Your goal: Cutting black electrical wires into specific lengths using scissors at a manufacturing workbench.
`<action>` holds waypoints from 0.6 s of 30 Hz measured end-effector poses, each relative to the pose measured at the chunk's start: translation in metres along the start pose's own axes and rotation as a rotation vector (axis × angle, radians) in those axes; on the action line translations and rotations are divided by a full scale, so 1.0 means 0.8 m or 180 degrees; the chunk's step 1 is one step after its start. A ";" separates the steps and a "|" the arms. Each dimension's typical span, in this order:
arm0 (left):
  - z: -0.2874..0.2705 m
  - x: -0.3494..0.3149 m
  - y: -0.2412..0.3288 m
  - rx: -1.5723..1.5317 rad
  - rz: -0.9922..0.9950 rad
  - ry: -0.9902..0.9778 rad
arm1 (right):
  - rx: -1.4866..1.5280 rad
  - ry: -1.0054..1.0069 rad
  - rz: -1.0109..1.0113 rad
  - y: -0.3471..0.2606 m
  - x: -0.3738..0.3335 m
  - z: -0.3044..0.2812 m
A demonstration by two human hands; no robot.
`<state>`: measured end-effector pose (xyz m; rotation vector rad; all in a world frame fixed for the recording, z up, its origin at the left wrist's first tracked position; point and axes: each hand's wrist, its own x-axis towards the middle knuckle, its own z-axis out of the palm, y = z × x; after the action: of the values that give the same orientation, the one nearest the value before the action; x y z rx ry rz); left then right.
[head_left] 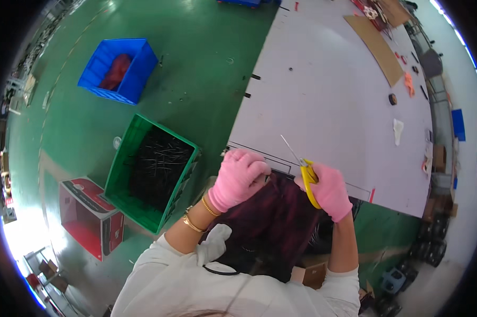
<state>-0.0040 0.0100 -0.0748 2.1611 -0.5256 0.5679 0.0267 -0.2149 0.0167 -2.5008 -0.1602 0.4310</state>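
My right hand (331,193), in a pink glove, is closed round the yellow handles of a pair of scissors (308,185). The metal blades point up and to the left over the white table, slightly parted. To the left, near the table's front edge, my left hand (239,178) wears a matching pink glove. Its fingers are curled and pressed together; what they hold, if anything, is too small or hidden to make out. Dark maroon cloth (270,222) lies over my lap, below and between both hands.
The white table (323,100) carries cardboard (374,50), a tape roll (392,99) and a white scrap (398,131). On the green floor at left stand a green crate (111,174) of thin black strips, a blue crate (139,79) with red material inside, and an open red-and-grey carton (114,232).
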 end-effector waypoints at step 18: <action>-0.001 0.000 -0.002 0.0085 0.0018 0.0030 | -0.1156 -0.0386 0.0304 -0.017 0.017 0.004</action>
<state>-0.0032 0.0119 -0.0754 2.1818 -0.5217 0.5911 0.0384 -0.1990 0.0186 -2.8469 -0.1806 0.6429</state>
